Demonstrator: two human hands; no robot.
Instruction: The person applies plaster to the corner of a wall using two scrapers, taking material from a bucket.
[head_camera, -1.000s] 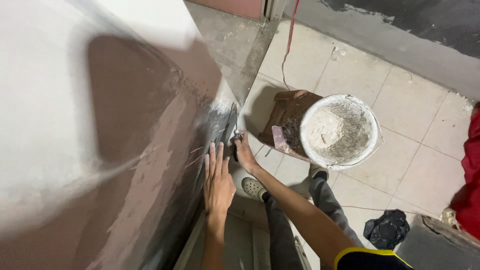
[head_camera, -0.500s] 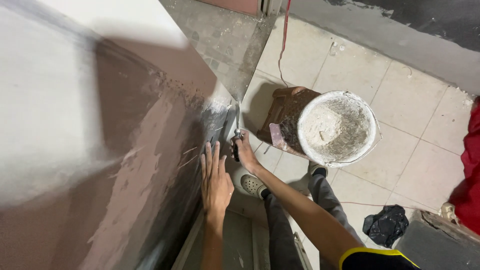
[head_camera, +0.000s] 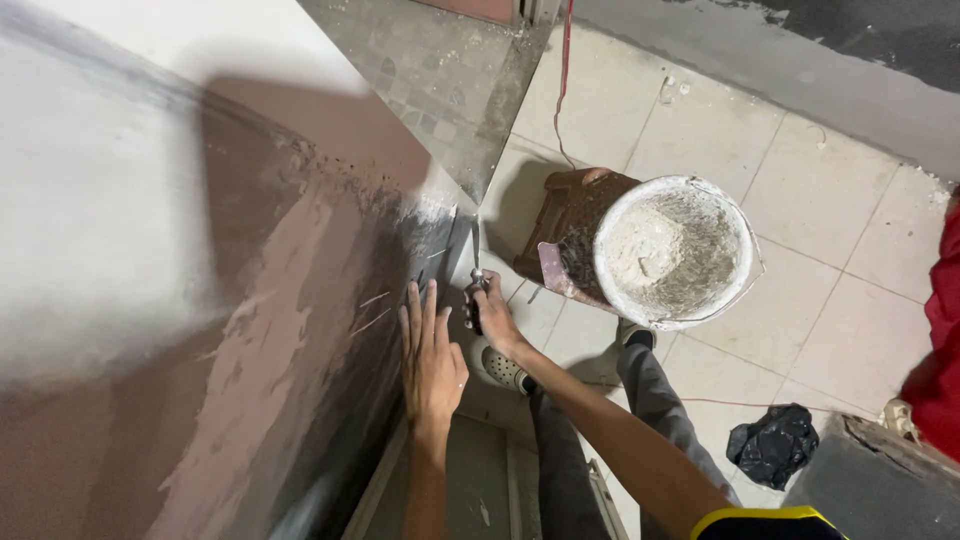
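My left hand (head_camera: 430, 355) lies flat against the plastered wall (head_camera: 200, 300), fingers together and pointing up. Just right of it, my right hand (head_camera: 492, 312) grips the dark handle of a putty knife (head_camera: 476, 262). Its thin blade points up along the wall's lower edge, where wet grey filler is spread. My grey-trousered legs (head_camera: 640, 400) and a pale perforated shoe (head_camera: 503, 368) show below the hands.
A white bucket (head_camera: 740, 290) caked with pale plaster rests on a brown stool (head_camera: 560, 215) on the tiled floor. A red cord (head_camera: 566, 70) runs up from the stool. A black crumpled bag (head_camera: 775, 445) lies at lower right, beside a grey block (head_camera: 880, 490). Red cloth (head_camera: 940, 340) is at the right edge.
The view has shifted slightly. My right hand has turned the putty knife so that its blade points more upright. My left hand stays pressed on the wall.
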